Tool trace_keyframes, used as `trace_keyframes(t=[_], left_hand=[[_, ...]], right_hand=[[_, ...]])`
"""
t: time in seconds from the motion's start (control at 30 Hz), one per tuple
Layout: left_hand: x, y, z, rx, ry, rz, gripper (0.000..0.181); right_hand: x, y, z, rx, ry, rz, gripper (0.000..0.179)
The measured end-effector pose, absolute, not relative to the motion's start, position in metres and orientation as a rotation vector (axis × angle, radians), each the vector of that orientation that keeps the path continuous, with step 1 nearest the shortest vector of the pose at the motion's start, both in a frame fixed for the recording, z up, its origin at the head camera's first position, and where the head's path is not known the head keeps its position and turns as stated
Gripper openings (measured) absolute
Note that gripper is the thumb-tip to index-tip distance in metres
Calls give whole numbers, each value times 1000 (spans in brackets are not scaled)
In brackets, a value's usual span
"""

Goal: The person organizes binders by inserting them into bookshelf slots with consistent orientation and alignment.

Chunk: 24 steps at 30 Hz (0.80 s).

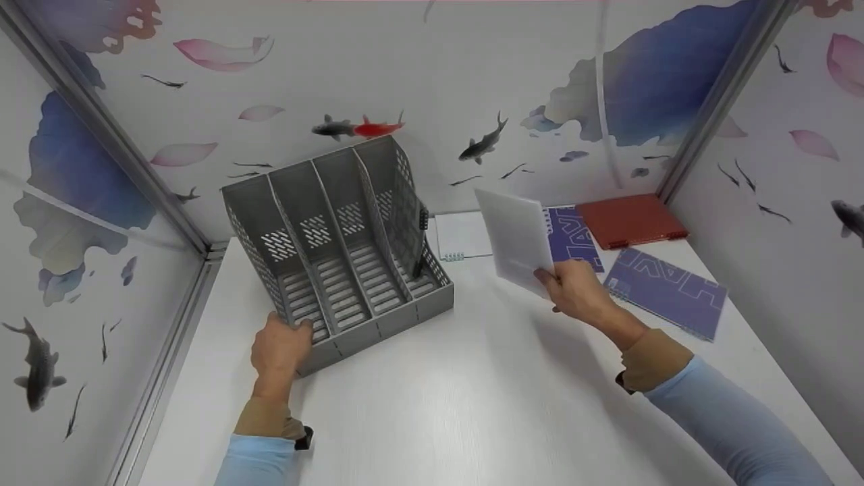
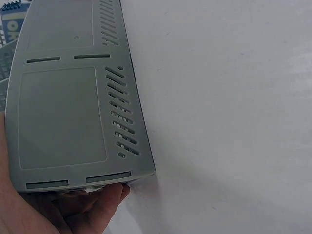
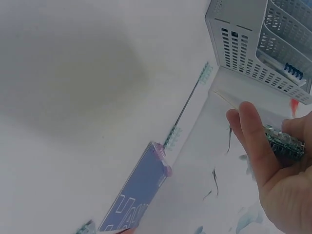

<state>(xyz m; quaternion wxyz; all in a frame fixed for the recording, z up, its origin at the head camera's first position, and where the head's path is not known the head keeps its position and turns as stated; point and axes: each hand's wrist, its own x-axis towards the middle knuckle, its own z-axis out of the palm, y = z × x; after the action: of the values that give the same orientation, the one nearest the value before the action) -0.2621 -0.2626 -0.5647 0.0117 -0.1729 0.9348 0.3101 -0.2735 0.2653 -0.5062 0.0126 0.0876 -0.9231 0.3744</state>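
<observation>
A grey four-slot file rack stands at an angle on the white table. My left hand grips its front left corner, thumb over the rim; the left wrist view shows curled fingers under the rack's edge. One dark spiral notebook stands upright in the rightmost slot. To the right of the rack, my right hand holds a pale-covered spiral notebook tilted above the table. In the right wrist view, its coil lies between thumb and fingers.
Behind the raised notebook lie a white spiral notebook and a blue notebook. A red notebook is at the back right, with another blue one in front of it. Printed wall panels enclose the table's back and sides.
</observation>
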Motion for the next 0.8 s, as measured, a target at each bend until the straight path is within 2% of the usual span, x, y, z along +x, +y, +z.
trace_keyframes(t=[0.23, 0.8], left_hand=[[-264, -262, -566, -562, 2916, 963, 75], [-263, -262, -565, -579, 2905, 989, 80]], right_hand=[[-274, 246, -507, 303, -2790, 1276, 38], [-272, 198, -502, 414, -2736, 1457, 38]])
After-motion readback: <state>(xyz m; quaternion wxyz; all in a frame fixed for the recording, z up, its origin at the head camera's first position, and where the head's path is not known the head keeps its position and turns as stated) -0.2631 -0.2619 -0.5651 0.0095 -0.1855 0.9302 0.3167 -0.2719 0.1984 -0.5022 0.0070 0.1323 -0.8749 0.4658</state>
